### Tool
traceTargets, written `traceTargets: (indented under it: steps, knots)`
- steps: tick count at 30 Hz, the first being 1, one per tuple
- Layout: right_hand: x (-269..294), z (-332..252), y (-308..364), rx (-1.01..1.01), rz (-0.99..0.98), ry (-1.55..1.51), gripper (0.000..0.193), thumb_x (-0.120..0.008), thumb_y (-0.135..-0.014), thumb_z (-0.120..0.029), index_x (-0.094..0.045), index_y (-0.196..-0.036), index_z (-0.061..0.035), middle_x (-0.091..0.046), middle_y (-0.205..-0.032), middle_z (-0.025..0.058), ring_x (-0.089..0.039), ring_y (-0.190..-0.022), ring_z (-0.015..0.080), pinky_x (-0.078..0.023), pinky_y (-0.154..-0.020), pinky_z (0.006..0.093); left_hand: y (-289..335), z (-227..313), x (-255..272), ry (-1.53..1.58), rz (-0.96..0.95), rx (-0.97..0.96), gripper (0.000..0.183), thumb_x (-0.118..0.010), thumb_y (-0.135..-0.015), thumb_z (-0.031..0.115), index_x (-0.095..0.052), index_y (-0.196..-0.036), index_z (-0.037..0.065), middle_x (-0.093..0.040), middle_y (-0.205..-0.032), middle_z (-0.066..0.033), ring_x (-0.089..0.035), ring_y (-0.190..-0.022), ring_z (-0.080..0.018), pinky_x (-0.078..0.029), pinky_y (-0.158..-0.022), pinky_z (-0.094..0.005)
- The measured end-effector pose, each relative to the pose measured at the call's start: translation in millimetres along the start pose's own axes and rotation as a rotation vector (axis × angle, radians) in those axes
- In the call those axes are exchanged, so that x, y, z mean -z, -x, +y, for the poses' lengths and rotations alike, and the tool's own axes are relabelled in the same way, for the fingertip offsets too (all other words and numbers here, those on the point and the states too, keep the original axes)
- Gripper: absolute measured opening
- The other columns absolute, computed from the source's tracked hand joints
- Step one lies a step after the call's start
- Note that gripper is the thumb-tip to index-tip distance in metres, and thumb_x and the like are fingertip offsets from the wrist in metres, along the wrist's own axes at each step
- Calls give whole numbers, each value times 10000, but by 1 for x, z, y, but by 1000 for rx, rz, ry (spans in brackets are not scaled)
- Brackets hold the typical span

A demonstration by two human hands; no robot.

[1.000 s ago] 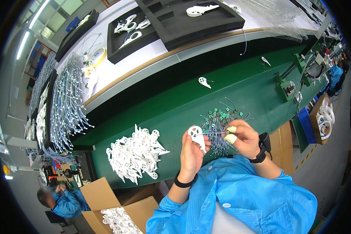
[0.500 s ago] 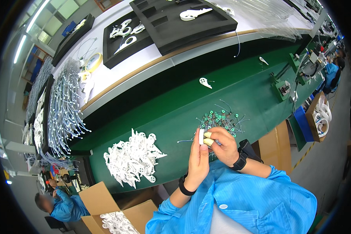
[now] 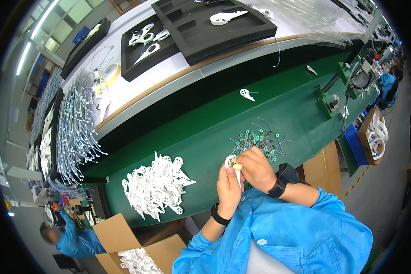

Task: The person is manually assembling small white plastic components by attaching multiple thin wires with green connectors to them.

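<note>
My left hand (image 3: 228, 189) grips a white plastic part (image 3: 228, 160) with a rounded open head and a narrow tail pointing down. Closed against the head of that part is my right hand (image 3: 257, 171), its thumb and finger in pale yellow finger cots. Whatever lies between those right fingertips is hidden. Just beyond my hands lies a heap of small green-ended pieces with thin wire leads (image 3: 260, 139). To the left, a large pile of similar white plastic parts (image 3: 155, 187) covers part of the green work surface (image 3: 205, 146).
Two wired white parts (image 3: 247, 94) lie along the far green strip. Black foam trays (image 3: 201, 50) rest on the shelf above, with bundled wires (image 3: 75, 128) at left. A green bench fixture (image 3: 331, 100) stands right. Cardboard boxes (image 3: 116, 233) flank me; a co-worker (image 3: 77, 239) sits lower left.
The white part has turned in my left hand, so its open head and tail now show. Both hands shifted slightly. The two wired white parts on the far strip slid right.
</note>
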State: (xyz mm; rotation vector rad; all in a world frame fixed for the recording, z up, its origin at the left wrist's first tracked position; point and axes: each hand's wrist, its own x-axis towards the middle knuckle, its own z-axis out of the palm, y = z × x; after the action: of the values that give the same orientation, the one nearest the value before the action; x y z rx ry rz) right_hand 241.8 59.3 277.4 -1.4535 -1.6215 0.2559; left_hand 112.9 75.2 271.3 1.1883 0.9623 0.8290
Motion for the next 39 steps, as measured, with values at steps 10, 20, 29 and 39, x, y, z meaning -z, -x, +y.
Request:
traceTargets:
  steps: [10,20,29,39]
  knots:
    - [0,1,0,-116,-55,-125,213,-577,-724,31,-609,-930,-17,-586,-862,118,-522,-814,314,-440,-743,387,-2,-6,2,-341,3,-262,387,-320,-1028,309,-452,-1256,25,-509,-642,2,-435,-468,-45,-350,-392,-191]
    - [27,8,-14,-196,-106,-387,183,-602,-847,-27,-610,-1023,23,-578,-902,108,-570,-808,230,-471,-701,305,-7,31,18,447,-154,331,461,-261,-1014,451,-469,-999,39,-469,-646,-30,-367,-411,-72,-287,-338,-208]
    - [8,4,-5,-248,-220,-295,235,-612,-814,-41,-600,-1046,-7,-538,-1013,149,-553,-959,299,-473,-812,346,-7,-4,20,186,-130,224,416,-270,-1027,385,-476,-1005,24,-558,-672,-47,-470,-434,-81,-356,-352,-201]
    - [-111,133,1,-636,-387,-539,213,-650,-769,-41,-505,-915,13,-616,-819,104,-619,-708,139,-524,-602,281,-19,-99,125,23,200,339,295,-439,-979,195,-498,-1189,-3,-621,-753,-78,-556,-525,-98,-436,-447,-216]
